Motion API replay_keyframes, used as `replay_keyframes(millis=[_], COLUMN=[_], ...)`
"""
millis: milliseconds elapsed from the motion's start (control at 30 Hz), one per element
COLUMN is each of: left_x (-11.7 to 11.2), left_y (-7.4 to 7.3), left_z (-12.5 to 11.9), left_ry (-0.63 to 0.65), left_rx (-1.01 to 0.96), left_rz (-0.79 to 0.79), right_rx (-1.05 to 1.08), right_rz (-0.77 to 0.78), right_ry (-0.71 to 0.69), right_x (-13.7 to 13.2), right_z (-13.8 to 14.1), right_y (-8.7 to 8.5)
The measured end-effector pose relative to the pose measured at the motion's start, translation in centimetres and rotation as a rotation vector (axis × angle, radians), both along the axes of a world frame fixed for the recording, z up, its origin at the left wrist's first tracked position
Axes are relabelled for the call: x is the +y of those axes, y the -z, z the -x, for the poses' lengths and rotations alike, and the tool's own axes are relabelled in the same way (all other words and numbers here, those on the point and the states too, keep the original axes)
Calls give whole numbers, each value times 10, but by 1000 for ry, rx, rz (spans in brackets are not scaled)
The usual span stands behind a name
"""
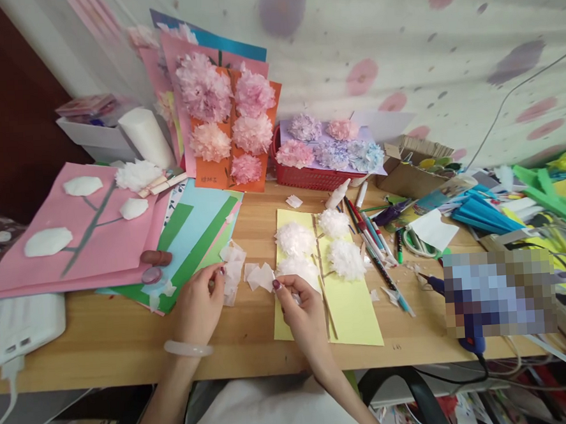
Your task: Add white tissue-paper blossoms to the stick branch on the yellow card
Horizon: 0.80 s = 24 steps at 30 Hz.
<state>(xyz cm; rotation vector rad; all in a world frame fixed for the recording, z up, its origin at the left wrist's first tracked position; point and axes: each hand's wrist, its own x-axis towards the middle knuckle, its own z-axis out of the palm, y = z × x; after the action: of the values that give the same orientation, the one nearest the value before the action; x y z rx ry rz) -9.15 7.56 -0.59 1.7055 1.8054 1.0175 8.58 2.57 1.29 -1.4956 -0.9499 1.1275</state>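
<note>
My left hand [200, 306], with a pale bangle [188, 349] at the wrist, has its fingertips pinched at the edge of a few loose white tissue paper squares [234, 276] on the table. Between the thumb and finger of my right hand [301, 310] is the edge of a white tissue paper piece [259, 276]. This hand is over the left side of a yellow sheet [356, 316]. Several white tissue flowers [346, 259] sit on that sheet, around a brown painted stem. A thin stick [328, 308] lies across the sheet, right of my right hand.
Pink sheets [122, 247] with white paper shapes lie at left, beside green and blue paper [206, 204]. Finished flower cards [235, 164] and a red basket [309, 175] stand behind. Pens [373, 238] and a blue glue gun [472, 331] are at right.
</note>
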Motion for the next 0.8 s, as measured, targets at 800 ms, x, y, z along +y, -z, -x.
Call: replay_keyframes(millis=[800], left_x=[-33], left_y=[-22], left_z=[-41], left_ry=[309], left_rx=[-513], left_rz=[5], right_rx=[354], right_rz=[40], right_ry=[-170], right_x=[-7], right_z=[-7], right_y=[-6])
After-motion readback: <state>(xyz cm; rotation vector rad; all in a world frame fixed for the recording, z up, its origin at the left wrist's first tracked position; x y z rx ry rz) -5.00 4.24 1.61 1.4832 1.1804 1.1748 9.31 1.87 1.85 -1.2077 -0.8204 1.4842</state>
